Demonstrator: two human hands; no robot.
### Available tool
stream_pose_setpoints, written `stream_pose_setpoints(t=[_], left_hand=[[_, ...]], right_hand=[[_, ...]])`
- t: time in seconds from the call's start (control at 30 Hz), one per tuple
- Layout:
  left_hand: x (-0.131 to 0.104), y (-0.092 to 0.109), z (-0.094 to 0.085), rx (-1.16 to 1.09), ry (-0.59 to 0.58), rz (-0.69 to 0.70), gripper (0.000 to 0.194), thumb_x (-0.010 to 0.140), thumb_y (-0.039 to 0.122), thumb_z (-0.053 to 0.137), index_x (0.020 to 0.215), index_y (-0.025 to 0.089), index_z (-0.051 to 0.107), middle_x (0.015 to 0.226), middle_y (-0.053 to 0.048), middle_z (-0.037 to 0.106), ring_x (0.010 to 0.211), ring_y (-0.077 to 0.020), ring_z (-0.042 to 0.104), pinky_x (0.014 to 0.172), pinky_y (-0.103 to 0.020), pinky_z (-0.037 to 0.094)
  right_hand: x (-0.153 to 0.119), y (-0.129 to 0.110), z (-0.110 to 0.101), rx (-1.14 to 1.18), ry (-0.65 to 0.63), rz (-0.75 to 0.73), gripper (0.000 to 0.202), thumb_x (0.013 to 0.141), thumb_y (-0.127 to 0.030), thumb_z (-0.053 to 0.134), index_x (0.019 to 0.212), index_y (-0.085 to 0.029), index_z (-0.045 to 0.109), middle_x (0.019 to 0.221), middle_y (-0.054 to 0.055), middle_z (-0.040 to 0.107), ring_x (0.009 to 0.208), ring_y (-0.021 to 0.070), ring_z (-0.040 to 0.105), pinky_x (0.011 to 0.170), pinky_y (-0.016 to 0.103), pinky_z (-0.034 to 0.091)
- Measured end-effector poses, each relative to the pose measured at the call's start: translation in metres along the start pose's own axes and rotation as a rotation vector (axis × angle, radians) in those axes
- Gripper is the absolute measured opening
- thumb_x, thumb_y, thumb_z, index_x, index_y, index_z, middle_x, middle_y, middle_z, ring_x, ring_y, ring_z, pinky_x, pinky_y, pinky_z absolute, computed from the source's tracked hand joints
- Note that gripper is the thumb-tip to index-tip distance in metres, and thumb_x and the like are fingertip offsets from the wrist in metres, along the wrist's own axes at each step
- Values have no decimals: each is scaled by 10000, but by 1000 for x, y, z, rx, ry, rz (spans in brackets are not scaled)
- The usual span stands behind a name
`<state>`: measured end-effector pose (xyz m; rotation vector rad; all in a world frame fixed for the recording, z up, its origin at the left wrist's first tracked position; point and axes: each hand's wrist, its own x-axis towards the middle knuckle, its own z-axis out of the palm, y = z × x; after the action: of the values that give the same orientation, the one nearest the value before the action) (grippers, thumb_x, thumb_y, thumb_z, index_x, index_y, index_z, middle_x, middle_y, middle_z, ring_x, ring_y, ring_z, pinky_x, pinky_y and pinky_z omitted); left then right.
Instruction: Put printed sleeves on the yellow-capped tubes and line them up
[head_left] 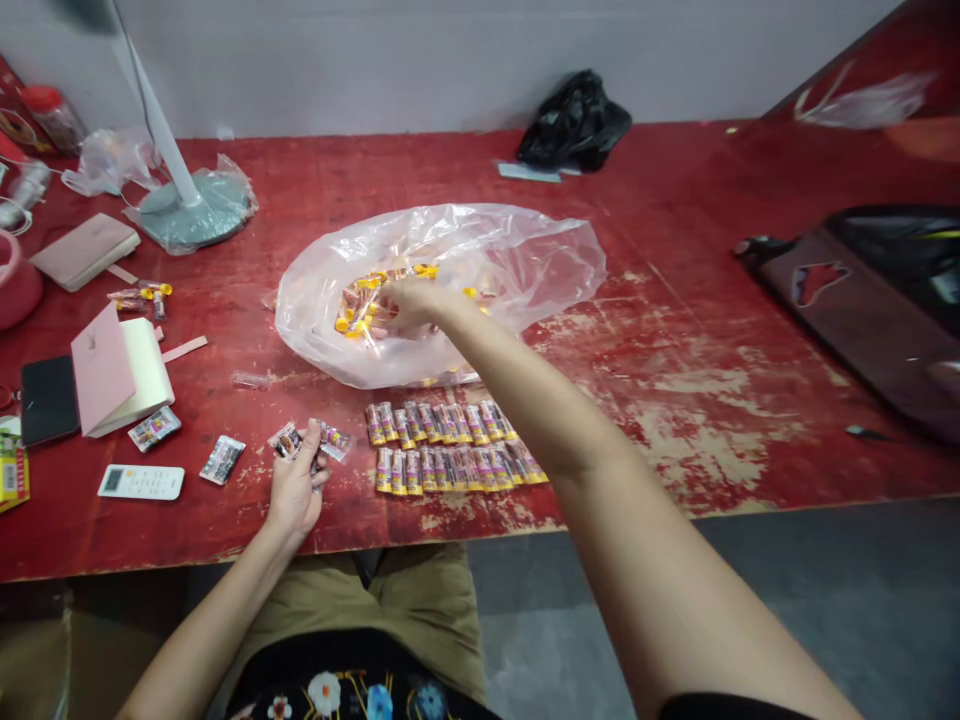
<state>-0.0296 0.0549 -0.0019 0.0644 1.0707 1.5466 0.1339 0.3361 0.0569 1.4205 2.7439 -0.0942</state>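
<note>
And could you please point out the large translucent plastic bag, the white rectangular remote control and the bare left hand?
Large translucent plastic bag [556, 262], head view: its bare right part.
White rectangular remote control [141, 482], head view: middle of its front.
Bare left hand [295, 492], head view: middle of the hand.

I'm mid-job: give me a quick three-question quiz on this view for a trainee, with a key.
1. Where is the right hand?
a) On the phone
b) In the translucent bag
c) On the open notebook
2. True or false: the left hand is empty.
3. Fill in: the tubes laid out in front of the translucent bag form ___ rows.

Key:
1. b
2. False; it holds small printed packets.
3. two
</note>
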Motion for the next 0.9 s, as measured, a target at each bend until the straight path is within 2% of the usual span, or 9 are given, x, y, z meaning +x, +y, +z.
stream_pose_setpoints(t=[0.13, 0.23, 0.37, 0.5, 0.57, 0.63, 0.7, 0.8, 0.9], left_hand=[[7, 1, -4, -9, 4, 6, 564, 497, 340, 965, 789, 138, 527, 657, 58, 554, 493, -15, 468, 362, -107, 234], [11, 1, -5, -11, 14, 3, 578, 483, 338, 970, 796, 136, 527, 662, 58, 557, 490, -15, 467, 357, -106, 243], [14, 2, -3, -17, 18, 6, 578, 486, 336, 968, 795, 135, 523, 659, 59, 551, 485, -13, 467, 351, -102, 236], [15, 3, 0, -19, 29, -4, 582, 482, 328, 969, 801, 137, 522, 666, 57, 557, 481, -14, 469, 347, -102, 239], [16, 3, 2, -18, 33, -13, 587, 476, 326, 971, 807, 135, 526, 671, 56, 560, 481, -14, 471, 347, -101, 242], [17, 1, 3, -17, 33, -15, 588, 474, 325, 972, 809, 134, 527, 671, 57, 559, 483, -12, 472, 347, -99, 243], [18, -1, 4, -15, 31, -17, 594, 468, 334, 973, 806, 133, 528, 668, 59, 556, 484, -12, 473, 349, -97, 247], [21, -4, 6, -10, 24, -31, 614, 453, 367, 973, 802, 129, 528, 665, 60, 554, 484, -12, 474, 348, -95, 246], [23, -6, 9, 5, 30, -40, 616, 444, 357, 976, 802, 130, 530, 669, 60, 559, 482, -11, 472, 349, -95, 243]], right_hand=[[-3, 15, 1, -113, 69, 80, 509, 724, -255, 744, 1206, -115, 662, 1043, 169, 743, 898, 280, 654, 771, 329, 452], [-6, 17, 7, -72, 161, -9, 372, 770, -213, 695, 1134, -138, 701, 1088, 171, 722, 1028, 330, 631, 890, 396, 441], [-11, 17, 8, 221, 286, -21, 235, 859, -288, 646, 1010, -139, 748, 1059, 151, 723, 1030, 302, 631, 937, 416, 454], [-23, 25, 2, 780, 323, -150, 449, 896, -561, 590, 1065, -164, 714, 1027, 84, 716, 929, 213, 640, 842, 341, 513], [-27, 27, 2, 928, 301, -171, 508, 870, -623, 599, 1072, -167, 694, 1001, 77, 708, 905, 208, 637, 818, 343, 522], [-28, 25, 4, 811, 394, -83, 462, 869, -563, 632, 1068, -150, 685, 993, 100, 701, 931, 233, 627, 844, 371, 512], [-26, 18, 9, 552, 462, -24, 328, 877, -425, 651, 1021, -135, 700, 984, 125, 696, 960, 260, 612, 881, 396, 486], [-19, 4, 19, 228, 292, -164, 193, 864, -277, 642, 987, -163, 737, 1019, 121, 694, 1007, 273, 594, 929, 397, 449], [-9, -7, 27, -6, 183, -253, 265, 838, -270, 672, 1076, -169, 731, 1091, 134, 681, 1076, 300, 556, 961, 413, 423]])
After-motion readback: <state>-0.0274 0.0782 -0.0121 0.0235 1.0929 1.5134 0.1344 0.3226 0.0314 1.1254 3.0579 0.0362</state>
